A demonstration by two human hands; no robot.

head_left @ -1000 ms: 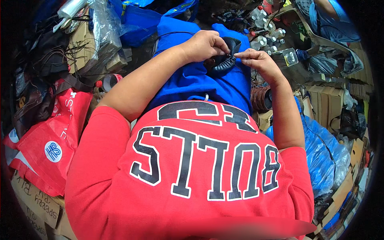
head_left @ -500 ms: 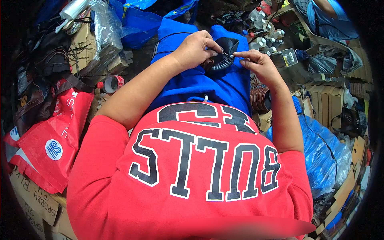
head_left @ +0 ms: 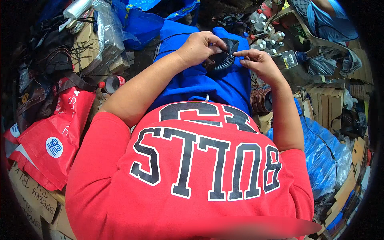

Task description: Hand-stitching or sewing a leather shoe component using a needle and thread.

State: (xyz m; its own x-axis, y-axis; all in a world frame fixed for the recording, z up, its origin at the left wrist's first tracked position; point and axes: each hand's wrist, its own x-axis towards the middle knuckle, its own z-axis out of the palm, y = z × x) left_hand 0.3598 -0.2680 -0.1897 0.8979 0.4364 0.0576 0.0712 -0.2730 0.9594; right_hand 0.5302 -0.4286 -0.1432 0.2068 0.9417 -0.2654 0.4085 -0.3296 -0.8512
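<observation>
On my blue-clad lap lies a black leather piece (head_left: 229, 45) with a ridged, gathered edge curving along its near side. My left hand (head_left: 204, 48) is closed at its left side, thumb and forefinger pinched on the black leather piece. To the right, my right hand (head_left: 259, 65) has thumb and forefinger brought together just beside the ridged edge. Something thin and dark seems to run between the fingertips of both hands; whether it is thread or a needle is too small to tell. A brownish part under the left fingers is mostly hidden.
Several plastic bottles (head_left: 269, 40) stand at the far right. A coil of brown strips (head_left: 261, 101) lies by my right forearm, with a blue plastic bag (head_left: 320, 152) nearer. On the left are a red bag (head_left: 56, 140) and cardboard (head_left: 86, 44). Another person's blue clothing (head_left: 334, 24) shows far right.
My left hand has shifted slightly to the right over the leather piece. The right hand stays almost in place, its fingertips still close to the ridged edge.
</observation>
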